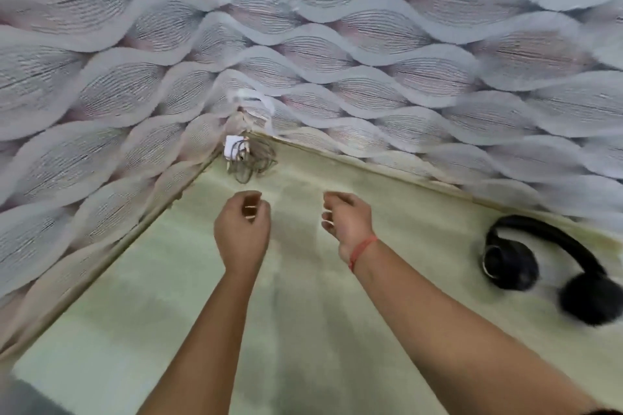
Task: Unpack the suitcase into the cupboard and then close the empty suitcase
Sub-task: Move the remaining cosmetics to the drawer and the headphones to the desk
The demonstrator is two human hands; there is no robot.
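I look into a cupboard with a pale green shelf (303,330) and wavy grey patterned walls (303,61). A white charger with a tangled grey cable (249,155) lies in the far corner. Black headphones (546,266) lie on the shelf at the right, near the back wall. My left hand (242,229) hovers over the shelf just in front of the charger, fingers loosely curled and holding nothing. A little to its right, my right hand (347,222) does the same, with a red thread around the wrist. The suitcase is out of view.
The shelf meets the left wall along a diagonal edge (111,263) and the back wall along a trim strip (404,178). Bare shelf surface lies between my arms and in front of the headphones.
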